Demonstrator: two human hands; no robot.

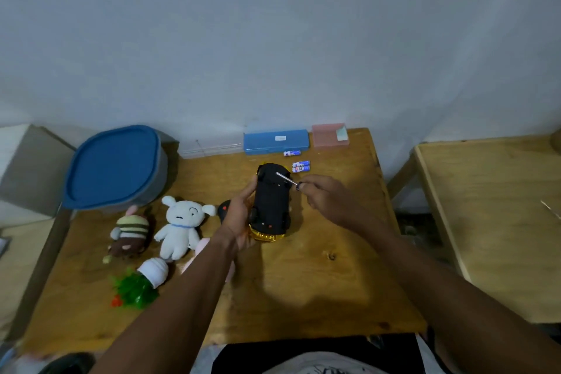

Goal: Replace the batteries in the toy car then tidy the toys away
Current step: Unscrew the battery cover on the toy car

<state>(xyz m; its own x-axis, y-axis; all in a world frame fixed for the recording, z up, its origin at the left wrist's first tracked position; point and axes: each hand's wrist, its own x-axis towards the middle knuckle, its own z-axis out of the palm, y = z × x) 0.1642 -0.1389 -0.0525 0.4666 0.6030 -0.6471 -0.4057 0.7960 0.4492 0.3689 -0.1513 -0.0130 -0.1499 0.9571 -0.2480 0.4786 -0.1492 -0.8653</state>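
Observation:
The toy car [271, 200] is turned upside down, its black underside facing up and its gold body showing at the near end. My left hand [239, 215] grips it along its left side, above the wooden table [318, 267]. My right hand [324, 194] pinches a small screwdriver [287, 179], whose metal tip touches the far part of the car's underside. Three blue batteries [299, 162] lie on the table just beyond the car.
A blue case [276, 138] and a pink box [329, 135] stand at the table's back edge. A grey bin with a blue lid [117, 165] sits back left. Plush toys [179, 226], a black remote [224, 210] and a green plastic plant [136, 287] lie left. Another wooden table [491, 215] stands right.

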